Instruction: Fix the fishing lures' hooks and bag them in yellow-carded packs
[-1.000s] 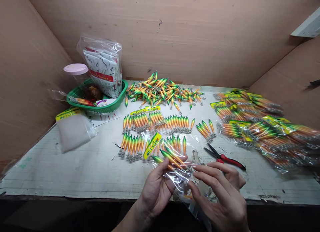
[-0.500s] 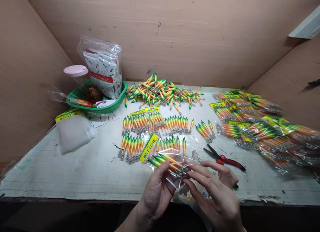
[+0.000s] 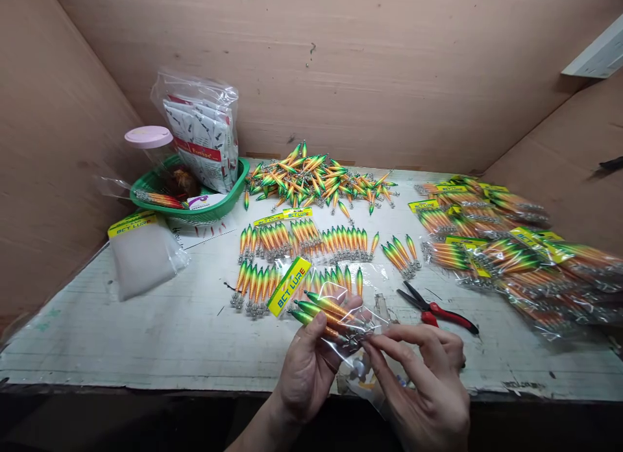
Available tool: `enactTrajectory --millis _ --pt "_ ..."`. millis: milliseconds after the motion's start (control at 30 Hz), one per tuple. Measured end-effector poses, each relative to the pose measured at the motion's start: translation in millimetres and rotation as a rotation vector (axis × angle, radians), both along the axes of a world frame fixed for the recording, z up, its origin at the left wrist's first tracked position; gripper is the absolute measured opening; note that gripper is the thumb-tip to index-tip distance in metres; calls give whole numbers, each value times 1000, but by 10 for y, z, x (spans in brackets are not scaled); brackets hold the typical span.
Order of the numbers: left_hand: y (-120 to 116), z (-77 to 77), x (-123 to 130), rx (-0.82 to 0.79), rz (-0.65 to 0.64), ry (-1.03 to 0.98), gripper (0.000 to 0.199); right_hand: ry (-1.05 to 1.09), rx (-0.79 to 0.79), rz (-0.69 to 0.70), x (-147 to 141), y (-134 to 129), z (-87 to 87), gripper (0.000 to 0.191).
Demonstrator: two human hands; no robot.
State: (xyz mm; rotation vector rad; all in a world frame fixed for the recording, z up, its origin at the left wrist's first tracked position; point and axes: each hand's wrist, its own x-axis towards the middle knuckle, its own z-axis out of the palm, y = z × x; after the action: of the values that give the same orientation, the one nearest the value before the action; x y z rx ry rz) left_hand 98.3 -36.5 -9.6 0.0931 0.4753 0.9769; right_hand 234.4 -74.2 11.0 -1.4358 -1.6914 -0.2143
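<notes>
My left hand (image 3: pixel 306 368) holds a clear plastic bag with a yellow "BCT LURE" header (image 3: pixel 289 286), its thumb pressed on top. Inside lie a few green and orange lures (image 3: pixel 328 312), their hooks toward the right. At the bag's lower right edge, the thumb and fingertips of my right hand (image 3: pixel 423 368) pinch together on the plastic near the hooks. Rows of lures (image 3: pixel 343 241) lie just behind the bag, some partly hidden by it. Right of them is a small group of loose lures (image 3: pixel 396 256).
A heap of lures (image 3: pixel 316 176) lies at the back. Packed bags (image 3: pixel 511 257) are piled on the right, near red-handled pliers (image 3: pixel 438 309). On the left stand a green basket (image 3: pixel 214 212) with packets and a lidded cup, and a bag of empty sleeves (image 3: pixel 146 261).
The fingers of my right hand have drawn together at the bag's edge and moved slightly down. My left fingertips now show behind the bag, which has shifted slightly.
</notes>
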Motion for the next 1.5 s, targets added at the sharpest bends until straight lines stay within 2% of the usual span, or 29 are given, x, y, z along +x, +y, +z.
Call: enactTrajectory --millis 133,367,500,667,867,1000,1167,1300,1500 --pt "-4 48 11 -16 56 29 50 -9 -34 68 0 -1 12 11" --pt "17 57 -3 -70 40 -87 66 80 -73 24 0 -21 44 11" --pt "31 38 2 -123 47 -74 61 28 -131 94 8 -37 43 7" --pt "45 37 0 -171 36 -69 57 66 -156 24 24 -66 25 16" --pt "50 50 -10 -169 19 -37 52 91 -183 103 50 -59 9 18" --pt "50 78 -13 -164 -2 -12 52 89 -173 107 53 -58 1 19" --pt "61 107 -3 -155 54 -11 56 102 -216 176 66 -60 -17 23" --pt "63 125 10 -189 78 -9 59 125 -187 163 63 -40 -38 26" --pt "67 157 26 -219 112 26 57 26 -155 158 40 -28 -17 28"
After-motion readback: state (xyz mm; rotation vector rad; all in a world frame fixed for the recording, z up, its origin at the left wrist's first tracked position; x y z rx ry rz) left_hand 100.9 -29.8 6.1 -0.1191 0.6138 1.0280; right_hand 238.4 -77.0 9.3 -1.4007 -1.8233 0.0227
